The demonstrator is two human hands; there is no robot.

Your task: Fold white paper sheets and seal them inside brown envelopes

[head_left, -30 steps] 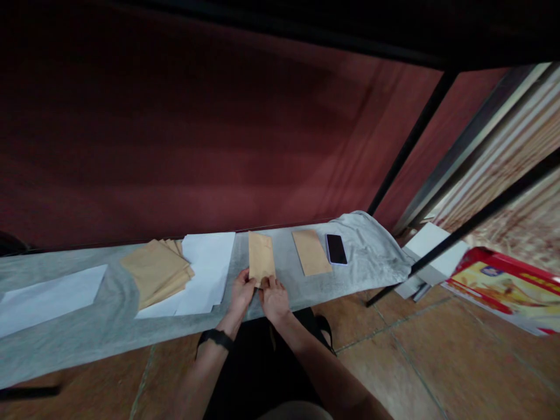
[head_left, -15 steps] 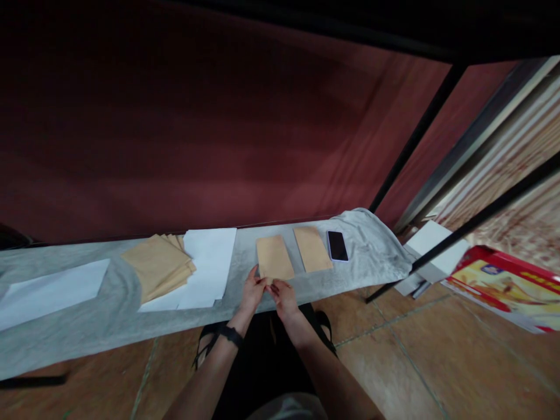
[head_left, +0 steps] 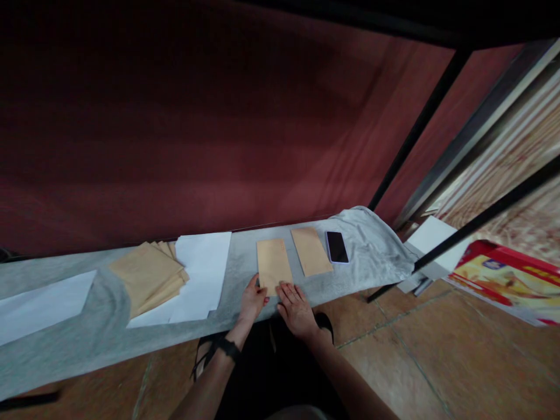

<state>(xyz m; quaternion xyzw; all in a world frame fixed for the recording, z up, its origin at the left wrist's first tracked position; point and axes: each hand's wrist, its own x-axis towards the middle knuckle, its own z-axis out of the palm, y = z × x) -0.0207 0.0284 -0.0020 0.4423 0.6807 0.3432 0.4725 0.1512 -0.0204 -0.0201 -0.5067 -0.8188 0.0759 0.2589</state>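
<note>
A brown paper envelope point(head_left: 273, 262) lies flat on the grey cloth in front of me. My left hand point(head_left: 252, 300) pinches its near left corner between thumb and fingers. Across the near right corner, my right hand point(head_left: 298, 312) rests with fingers stretched out, pressing on the paper. A second brown envelope point(head_left: 311, 251) lies just to the right, apart from both hands. Beyond it is a dark-screened phone point(head_left: 337, 247) with a pale edge.
Left of my hands, a fanned stack of brown envelopes point(head_left: 149, 274) overlaps white paper sheets point(head_left: 203, 274). Another white sheet point(head_left: 48, 306) lies farther left. Grey cloth point(head_left: 371, 251) covers the narrow table. Black metal bars point(head_left: 420, 128) and a red-yellow box point(head_left: 511, 280) stand at right.
My right hand has gone from pinching at the envelope's near edge to lying spread on its right corner. My left hand has shifted slightly. More of the envelope's near end shows.
</note>
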